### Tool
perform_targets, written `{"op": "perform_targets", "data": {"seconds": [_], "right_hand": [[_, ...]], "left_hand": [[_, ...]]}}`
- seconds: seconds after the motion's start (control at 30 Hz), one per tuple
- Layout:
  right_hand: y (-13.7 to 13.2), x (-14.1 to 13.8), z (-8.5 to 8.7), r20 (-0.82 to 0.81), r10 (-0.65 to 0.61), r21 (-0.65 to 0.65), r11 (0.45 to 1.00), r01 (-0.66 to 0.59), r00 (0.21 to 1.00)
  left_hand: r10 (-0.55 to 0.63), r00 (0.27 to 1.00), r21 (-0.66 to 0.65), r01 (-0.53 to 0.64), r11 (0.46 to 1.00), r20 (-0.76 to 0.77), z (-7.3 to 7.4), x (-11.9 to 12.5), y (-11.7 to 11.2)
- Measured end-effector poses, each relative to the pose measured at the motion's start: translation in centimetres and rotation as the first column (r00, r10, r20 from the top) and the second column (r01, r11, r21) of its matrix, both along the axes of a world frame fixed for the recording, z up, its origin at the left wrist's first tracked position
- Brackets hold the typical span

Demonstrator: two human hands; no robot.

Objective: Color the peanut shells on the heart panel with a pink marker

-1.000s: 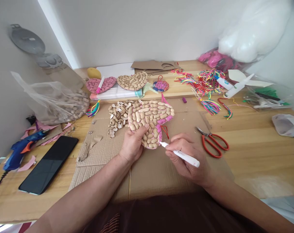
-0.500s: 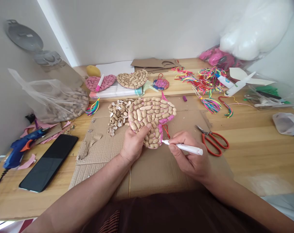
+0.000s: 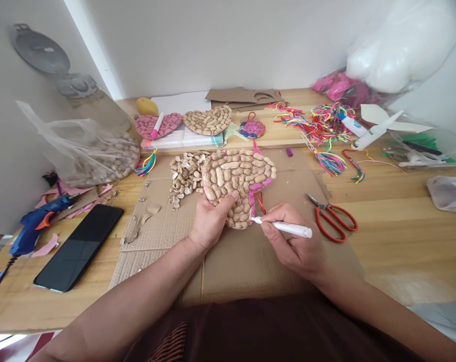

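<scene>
My left hand (image 3: 214, 216) grips a flat peanut-shell heart (image 3: 233, 173) by its near left side, thumb across the shells. Pink colour covers several shells along the heart's right-hand edge, and the others are plain tan. Between the fingers and thumb of my right hand (image 3: 293, 239) is a white marker pen (image 3: 288, 228). Its tip meets the heart's lower right edge, beside the pink shells. A red cord loop (image 3: 261, 205) shows just right of that edge. Under both hands lies a cardboard sheet (image 3: 231, 271).
Red-handled scissors (image 3: 335, 221) lie to the right. Loose peanut shells (image 3: 186, 176) are heaped behind my left hand. A phone (image 3: 79, 249) and a blue glue gun (image 3: 35, 223) lie at left. Coloured tassels (image 3: 329, 163) and finished-looking hearts (image 3: 207, 120) sit at the back.
The whole scene has shifted slightly in view. The marker tip stays at the heart's lower right edge, and both hands keep their holds.
</scene>
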State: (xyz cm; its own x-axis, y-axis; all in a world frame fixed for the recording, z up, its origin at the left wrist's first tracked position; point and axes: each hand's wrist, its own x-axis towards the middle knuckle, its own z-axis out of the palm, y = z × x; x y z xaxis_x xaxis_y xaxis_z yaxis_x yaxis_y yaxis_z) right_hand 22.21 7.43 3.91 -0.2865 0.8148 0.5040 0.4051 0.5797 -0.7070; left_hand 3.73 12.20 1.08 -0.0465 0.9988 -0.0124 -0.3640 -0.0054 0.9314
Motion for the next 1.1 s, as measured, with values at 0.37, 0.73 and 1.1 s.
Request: {"op": "perform_targets", "data": {"seconds": [0.37, 0.73, 1.1], "right_hand": [[-0.2, 0.3, -0.1, -0.133, -0.055, -0.095, 0.995, 0.042, 0.99], [-0.1, 0.2, 0.6, -0.161, -0.083, -0.172, 0.983, 0.055, 0.983], [0.4, 0.4, 0.7, -0.346, -0.061, -0.432, 0.896, -0.101, 0.936]], "left_hand": [[0.029, 0.988, -0.092, -0.016, 0.996, 0.149, 0.5, 0.2, 0.1], [-0.006, 0.976, -0.139, 0.037, 0.99, 0.217, 0.9, 0.2, 0.1], [-0.032, 0.987, -0.125, 0.052, 0.991, 0.157, 1.0, 0.2, -0.1]]}}
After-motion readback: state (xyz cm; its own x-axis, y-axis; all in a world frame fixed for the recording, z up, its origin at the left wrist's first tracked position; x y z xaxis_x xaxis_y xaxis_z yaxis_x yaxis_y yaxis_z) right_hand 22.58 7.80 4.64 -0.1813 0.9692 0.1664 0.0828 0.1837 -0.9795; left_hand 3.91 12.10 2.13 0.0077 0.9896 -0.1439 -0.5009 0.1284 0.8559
